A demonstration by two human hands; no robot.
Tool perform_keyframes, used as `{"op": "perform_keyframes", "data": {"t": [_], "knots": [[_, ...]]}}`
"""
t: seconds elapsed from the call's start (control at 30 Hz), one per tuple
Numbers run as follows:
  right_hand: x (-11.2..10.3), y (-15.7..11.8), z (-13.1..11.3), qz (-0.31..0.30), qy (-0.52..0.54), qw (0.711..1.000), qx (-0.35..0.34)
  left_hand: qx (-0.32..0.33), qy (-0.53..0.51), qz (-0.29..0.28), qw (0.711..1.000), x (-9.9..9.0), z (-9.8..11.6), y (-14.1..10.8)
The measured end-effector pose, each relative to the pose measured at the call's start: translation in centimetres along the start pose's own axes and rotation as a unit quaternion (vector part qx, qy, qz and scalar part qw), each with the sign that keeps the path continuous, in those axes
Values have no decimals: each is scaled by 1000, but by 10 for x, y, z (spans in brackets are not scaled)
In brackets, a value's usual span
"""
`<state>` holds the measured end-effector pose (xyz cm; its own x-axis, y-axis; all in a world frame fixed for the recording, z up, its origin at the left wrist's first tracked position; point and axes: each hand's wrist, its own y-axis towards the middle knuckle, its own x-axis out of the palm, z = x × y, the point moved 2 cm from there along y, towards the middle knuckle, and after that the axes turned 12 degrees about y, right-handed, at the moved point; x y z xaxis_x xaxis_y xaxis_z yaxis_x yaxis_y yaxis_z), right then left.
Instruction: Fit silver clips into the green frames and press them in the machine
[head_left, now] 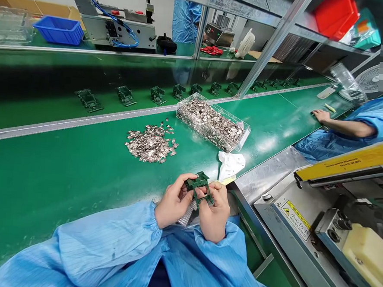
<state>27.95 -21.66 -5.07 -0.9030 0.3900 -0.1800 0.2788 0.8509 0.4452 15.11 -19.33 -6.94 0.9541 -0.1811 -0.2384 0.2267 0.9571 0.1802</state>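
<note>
Between my two hands is a green circuit board panel [199, 184] with an open frame, lifted above the near edge of the green table. My left hand [176, 201] pinches its left side between thumb and fingers. On the right side, my right hand [216, 210] is closed on the same panel. Under the hands a greyish, ridged item [187, 217] shows in part; its kind I cannot make out. Ahead lies a heap of small silvery metal parts [150, 144]. A clear plastic box [212, 123] full of similar parts stands to its right.
A row of green boards [125, 95] runs along the belt [47, 104] behind a metal rail. A crumpled white cloth [231, 164] lies right of my hands. A machine [304, 215] borders the table at right. A co-worker's hand [321, 116] rests on the table farther along.
</note>
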Motion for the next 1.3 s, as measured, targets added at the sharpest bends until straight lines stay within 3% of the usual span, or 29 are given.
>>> {"op": "perform_keyframes", "data": {"t": [0.4,0.6,0.87,1.03,1.3], "knots": [[5,-3,3,40,54,995,68,33,63,18,997,-1,5,-1],[5,-5,9,33,120,987,101,35,55,-5,998,-1,0,-2],[4,-18,9,58,54,997,-13,20,33,-24,999,2,-2,-2],[-6,-22,15,70,87,994,-20,24,28,-13,999,7,0,-3],[-15,-30,23,23,73,993,-93,19,16,-6,1000,8,5,1]]}}
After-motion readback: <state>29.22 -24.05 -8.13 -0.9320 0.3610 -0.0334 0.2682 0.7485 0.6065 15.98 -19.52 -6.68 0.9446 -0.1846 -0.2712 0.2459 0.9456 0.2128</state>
